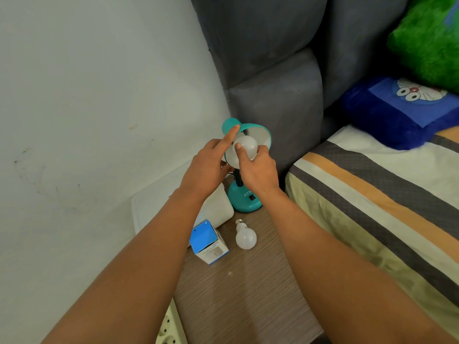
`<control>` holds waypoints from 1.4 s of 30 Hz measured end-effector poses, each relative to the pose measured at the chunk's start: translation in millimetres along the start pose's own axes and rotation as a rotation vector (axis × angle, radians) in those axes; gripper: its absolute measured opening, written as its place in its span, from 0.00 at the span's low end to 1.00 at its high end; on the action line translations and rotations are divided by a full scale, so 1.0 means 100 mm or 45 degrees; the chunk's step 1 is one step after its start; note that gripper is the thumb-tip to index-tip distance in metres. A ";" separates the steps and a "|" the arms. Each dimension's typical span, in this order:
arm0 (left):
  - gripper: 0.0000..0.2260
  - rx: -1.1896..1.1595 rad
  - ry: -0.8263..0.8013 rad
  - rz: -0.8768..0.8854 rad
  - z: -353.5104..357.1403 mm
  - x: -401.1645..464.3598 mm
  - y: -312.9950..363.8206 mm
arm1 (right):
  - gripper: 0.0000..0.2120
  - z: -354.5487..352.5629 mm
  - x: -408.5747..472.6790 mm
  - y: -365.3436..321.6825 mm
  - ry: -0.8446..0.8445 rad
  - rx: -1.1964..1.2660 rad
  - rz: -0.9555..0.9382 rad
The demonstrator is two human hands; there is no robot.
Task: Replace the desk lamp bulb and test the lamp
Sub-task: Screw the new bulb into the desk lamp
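Observation:
A teal desk lamp stands at the back of a brown bedside table [248, 294], its round base [244, 199] behind my wrists. Its shade [260, 131] tilts towards me with a white bulb [247, 145] inside. My right hand [258, 170] grips that bulb with thumb and fingers. My left hand [207, 165] steadies the shade's left rim, index finger stretched along the top. A second white bulb [245, 235] lies loose on the table, screw cap pointing away. Beside it stands a blue and white bulb box [208, 242].
A white container [218, 207] sits left of the lamp base. A grey padded headboard [273, 83] rises behind, a striped bed [385, 194] lies to the right with blue and green pillows. A power strip [171, 328] shows at the table's lower left. A white wall is left.

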State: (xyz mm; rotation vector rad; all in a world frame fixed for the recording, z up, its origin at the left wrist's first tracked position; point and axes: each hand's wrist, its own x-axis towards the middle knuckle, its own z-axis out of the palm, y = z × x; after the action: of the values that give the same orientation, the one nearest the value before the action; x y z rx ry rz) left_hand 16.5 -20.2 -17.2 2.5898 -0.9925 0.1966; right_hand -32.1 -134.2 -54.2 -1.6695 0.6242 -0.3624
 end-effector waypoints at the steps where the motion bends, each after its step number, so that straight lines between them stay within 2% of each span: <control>1: 0.38 -0.007 0.003 0.003 0.00 0.00 0.00 | 0.30 0.00 0.00 0.00 -0.003 0.000 0.001; 11: 0.38 -0.013 0.009 0.000 0.03 -0.01 -0.01 | 0.29 -0.03 -0.01 0.02 -0.029 0.089 0.044; 16: 0.40 -0.004 -0.018 -0.035 0.04 -0.07 0.01 | 0.34 -0.10 -0.03 0.07 -0.061 0.110 0.058; 22: 0.42 -0.066 -0.042 -0.116 -0.09 -0.26 0.07 | 0.27 -0.24 -0.20 0.01 -0.074 0.108 0.014; 27: 0.35 -0.107 0.016 -0.301 -0.23 -0.62 -0.03 | 0.17 -0.33 -0.43 -0.03 -0.131 -0.020 -0.038; 32: 0.28 -0.186 0.046 -0.514 -0.32 -1.17 -0.25 | 0.08 -0.23 -0.64 0.01 -0.309 -0.212 -0.123; 38: 0.26 -0.250 0.119 -0.772 -0.37 -1.78 -0.64 | 0.13 0.03 -0.77 0.06 -0.468 -0.390 -0.235; 42: 0.28 -0.259 0.135 -0.909 -0.35 -2.02 -0.89 | 0.21 0.23 -0.70 0.14 -0.521 -0.488 -0.264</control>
State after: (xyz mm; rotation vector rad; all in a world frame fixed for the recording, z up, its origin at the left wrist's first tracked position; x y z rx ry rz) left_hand -74.0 179.6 -60.6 2.5304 -0.0129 0.0385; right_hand -78.6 -76.5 -65.4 -2.1085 0.2208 -0.0388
